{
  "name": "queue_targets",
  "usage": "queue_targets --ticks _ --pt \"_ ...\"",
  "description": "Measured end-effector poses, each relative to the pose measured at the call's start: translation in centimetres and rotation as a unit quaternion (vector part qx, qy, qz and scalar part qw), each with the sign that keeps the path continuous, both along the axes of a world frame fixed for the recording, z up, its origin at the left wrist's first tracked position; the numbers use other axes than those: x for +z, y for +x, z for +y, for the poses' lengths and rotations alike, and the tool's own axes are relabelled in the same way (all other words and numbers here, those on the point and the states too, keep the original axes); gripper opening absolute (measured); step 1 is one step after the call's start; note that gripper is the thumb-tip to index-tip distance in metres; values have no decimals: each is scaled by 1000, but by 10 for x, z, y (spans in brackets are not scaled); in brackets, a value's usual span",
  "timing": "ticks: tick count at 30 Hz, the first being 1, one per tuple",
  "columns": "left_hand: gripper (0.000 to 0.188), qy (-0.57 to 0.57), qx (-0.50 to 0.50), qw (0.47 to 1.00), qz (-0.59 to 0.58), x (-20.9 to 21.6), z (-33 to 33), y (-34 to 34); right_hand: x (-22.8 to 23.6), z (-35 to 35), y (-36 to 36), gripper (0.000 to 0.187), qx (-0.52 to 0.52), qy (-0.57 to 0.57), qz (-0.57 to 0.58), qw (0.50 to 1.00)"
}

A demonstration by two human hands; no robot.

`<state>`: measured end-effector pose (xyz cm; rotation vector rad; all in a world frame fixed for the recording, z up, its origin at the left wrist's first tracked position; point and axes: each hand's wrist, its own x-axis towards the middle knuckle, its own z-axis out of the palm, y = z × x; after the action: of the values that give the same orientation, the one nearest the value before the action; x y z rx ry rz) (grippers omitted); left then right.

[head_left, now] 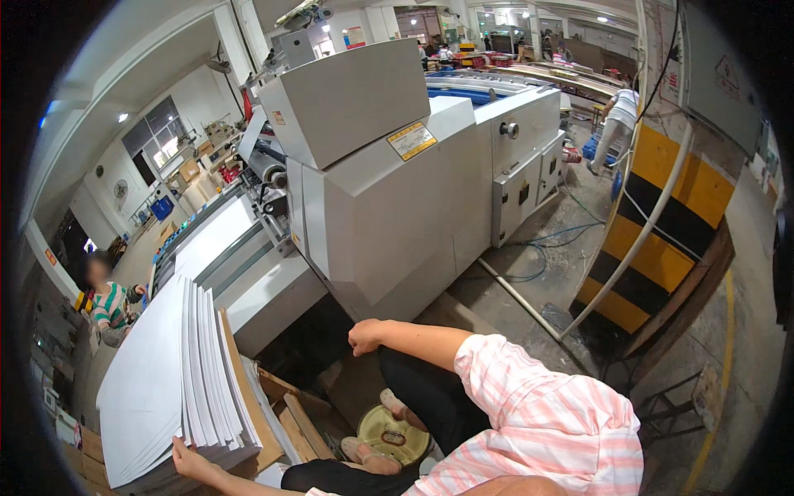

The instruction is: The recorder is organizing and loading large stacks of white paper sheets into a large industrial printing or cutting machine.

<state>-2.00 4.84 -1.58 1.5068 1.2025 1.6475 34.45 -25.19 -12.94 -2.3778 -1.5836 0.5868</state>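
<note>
I'm viewing this remotely through the head camera, logging fast. The left grip (192,465) is touching the near lower corner of the big stack of white sheets (142,388), lower left; its fingertips are meeting the sheet edges, but I'm not managing to tell how far it's opening or whether it's pinching any paper. The right grip (364,337) is hanging near the knee in black trousers (426,388), fingers curling inward (the palm is facing out of sight, so I can't tell how tightly it's closing or whether it's holding anything).

The stack is tilting and fanning into layers along its right side, with a brown board (234,364) standing right beside it. Wooden slats (304,426) are lying between the stack and the feet. The shoes (372,460) are resting at a round yellowish lid-like object (391,434). A large grey machine (405,215) is filling the middle, and a co-worker in a green-and-white striped top (110,306) is sitting or crouching (can't tell which) beyond the stack.
</note>
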Motion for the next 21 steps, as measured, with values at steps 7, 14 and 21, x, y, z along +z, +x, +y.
queue_targets --ticks 7,14,21 --pt "35 -19 -21 999 -31 4 -5 4 -8 -1 5 29 -10 5 -1 1000" --pt "33 5 -15 999 -38 0 -1 5 -6 0 4 29 2 -11 5 1000" --pt "33 1 -5 1000 -7 5 -6 8 -9 -1 10 29 -4 -22 2 1000"
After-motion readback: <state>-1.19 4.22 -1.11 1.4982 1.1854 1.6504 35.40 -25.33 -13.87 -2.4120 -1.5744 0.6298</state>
